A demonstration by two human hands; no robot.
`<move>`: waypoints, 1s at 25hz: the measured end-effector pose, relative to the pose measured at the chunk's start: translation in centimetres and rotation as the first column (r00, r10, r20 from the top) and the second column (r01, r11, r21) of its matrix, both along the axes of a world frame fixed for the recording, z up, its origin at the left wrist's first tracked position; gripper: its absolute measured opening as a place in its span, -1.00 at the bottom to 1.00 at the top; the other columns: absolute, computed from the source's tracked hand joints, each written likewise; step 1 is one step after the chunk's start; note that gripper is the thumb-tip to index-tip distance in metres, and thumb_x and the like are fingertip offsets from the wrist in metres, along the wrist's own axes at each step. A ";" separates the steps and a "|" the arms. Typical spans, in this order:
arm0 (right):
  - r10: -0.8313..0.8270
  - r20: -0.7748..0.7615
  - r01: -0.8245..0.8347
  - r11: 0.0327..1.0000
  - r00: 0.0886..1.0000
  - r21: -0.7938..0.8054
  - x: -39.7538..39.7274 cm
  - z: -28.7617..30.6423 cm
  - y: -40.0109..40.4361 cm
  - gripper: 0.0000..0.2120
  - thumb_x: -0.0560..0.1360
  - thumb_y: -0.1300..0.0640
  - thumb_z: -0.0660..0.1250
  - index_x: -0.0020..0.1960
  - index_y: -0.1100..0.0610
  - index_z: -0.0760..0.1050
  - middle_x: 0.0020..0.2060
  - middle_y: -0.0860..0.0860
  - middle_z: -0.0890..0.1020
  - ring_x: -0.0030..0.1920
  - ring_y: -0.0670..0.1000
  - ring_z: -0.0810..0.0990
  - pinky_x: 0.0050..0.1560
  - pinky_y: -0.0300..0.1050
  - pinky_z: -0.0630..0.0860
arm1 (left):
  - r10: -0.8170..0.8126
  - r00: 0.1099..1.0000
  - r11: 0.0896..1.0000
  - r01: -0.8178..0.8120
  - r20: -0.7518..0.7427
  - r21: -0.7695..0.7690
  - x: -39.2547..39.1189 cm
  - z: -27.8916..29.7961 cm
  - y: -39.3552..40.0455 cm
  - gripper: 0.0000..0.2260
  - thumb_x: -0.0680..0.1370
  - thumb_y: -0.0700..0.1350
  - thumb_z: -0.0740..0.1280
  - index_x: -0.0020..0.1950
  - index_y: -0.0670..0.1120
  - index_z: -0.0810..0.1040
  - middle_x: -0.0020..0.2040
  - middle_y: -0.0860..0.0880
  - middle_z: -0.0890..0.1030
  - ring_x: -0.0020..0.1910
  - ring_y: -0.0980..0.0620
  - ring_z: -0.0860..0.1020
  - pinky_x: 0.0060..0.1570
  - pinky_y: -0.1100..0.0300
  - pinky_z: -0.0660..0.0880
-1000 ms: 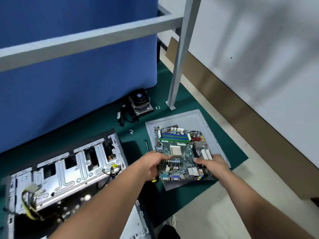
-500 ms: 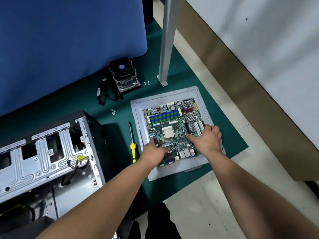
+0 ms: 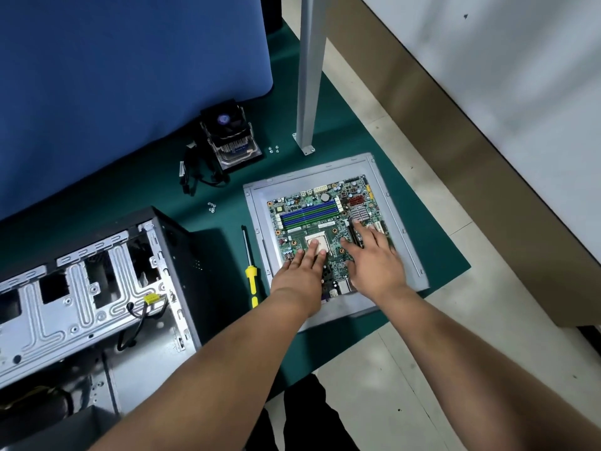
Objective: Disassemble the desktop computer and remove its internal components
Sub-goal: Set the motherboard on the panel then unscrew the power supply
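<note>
Green motherboard (image 3: pixel 320 219) lies flat on grey metal panel (image 3: pixel 328 187); left hand (image 3: pixel 302 271) and right hand (image 3: pixel 374 258) spread, fingers straight, resting on board; yellow-handled screwdriver (image 3: pixel 250 271) beside panel

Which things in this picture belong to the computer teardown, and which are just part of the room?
Part of the job:
motherboard
side panel under it
computer case
cooler fan
screwdriver
loose screws
left hand, right hand lying flat on the motherboard

Just lying about:
blue partition
metal post
green mat

Motherboard (image 3: pixel 320 222) on panel (image 3: pixel 331 177), screwdriver (image 3: pixel 249 265) just left, case (image 3: pixel 97 288) farther left, cooler (image 3: pixel 232 138) behind.
</note>
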State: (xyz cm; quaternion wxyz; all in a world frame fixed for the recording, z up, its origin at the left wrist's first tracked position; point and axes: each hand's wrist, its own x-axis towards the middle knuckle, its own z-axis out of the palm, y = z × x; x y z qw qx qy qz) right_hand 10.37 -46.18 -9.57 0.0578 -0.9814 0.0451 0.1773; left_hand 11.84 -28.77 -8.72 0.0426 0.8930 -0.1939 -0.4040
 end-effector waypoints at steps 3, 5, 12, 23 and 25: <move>-0.004 -0.021 0.004 1.000 1.000 -0.030 -0.1 -0.3 0.6 -0.45 0.58 0.12 0.29 0.54 -0.17 0.33 0.65 -0.06 -0.03 0.63 0.15 -0.03 0.50 0.28 0.22 | -0.008 0.999 1.000 0.008 -0.032 0.001 0.1 0.3 0.2 -0.09 0.59 -0.26 0.27 0.63 0.08 -0.36 0.55 0.12 -0.50 0.64 0.00 -0.22 0.60 0.02 -0.07; -0.003 -0.078 -0.001 0.999 0.997 -0.053 0.2 -0.2 0.6 -0.38 0.56 0.13 0.30 0.57 -0.17 0.27 0.65 -0.06 -0.10 0.63 0.17 -0.08 0.50 0.29 0.21 | -0.021 0.995 1.000 0.022 -0.098 0.009 1.0 1.1 0.0 -0.11 0.58 -0.26 0.27 0.65 0.10 -0.31 0.58 0.13 -0.45 0.64 0.00 -0.20 0.60 -0.03 -0.01; 0.008 -0.375 -0.042 0.996 0.927 -0.083 1.2 1.8 1.3 -0.36 0.68 -0.11 0.14 0.66 -0.12 -0.07 0.59 -0.03 -0.42 0.62 0.17 -0.32 0.57 0.35 -0.01 | 0.152 0.988 0.935 -0.134 0.030 -0.327 -0.2 6.9 5.2 -0.48 0.58 -0.25 0.19 0.55 0.01 0.38 0.51 -0.04 0.44 0.44 -0.09 0.44 0.33 -0.01 0.48; 0.179 0.183 -0.250 0.816 0.967 0.522 -2.8 11.3 21.4 -0.72 0.62 0.03 0.33 0.30 0.07 0.56 0.22 0.01 0.54 0.16 -0.01 0.54 0.20 -0.17 0.43 | 0.593 0.568 0.805 -0.441 0.570 -0.397 -10.4 7.0 27.0 -0.68 0.54 0.01 0.45 0.25 -0.04 0.55 0.14 -0.02 0.53 0.13 -0.10 0.45 0.12 0.01 0.43; 0.186 0.203 -0.269 0.794 0.961 0.545 -3.1 12.3 25.4 -0.77 0.61 0.06 0.35 0.24 0.10 0.60 0.14 0.03 0.56 0.05 0.01 0.57 0.18 -0.10 0.49 | 0.628 0.561 0.776 -0.400 0.540 -0.488 -10.0 6.9 27.7 -0.78 0.55 -0.05 0.47 0.17 -0.05 0.61 0.07 -0.04 0.56 0.08 -0.12 0.48 0.08 -0.04 0.46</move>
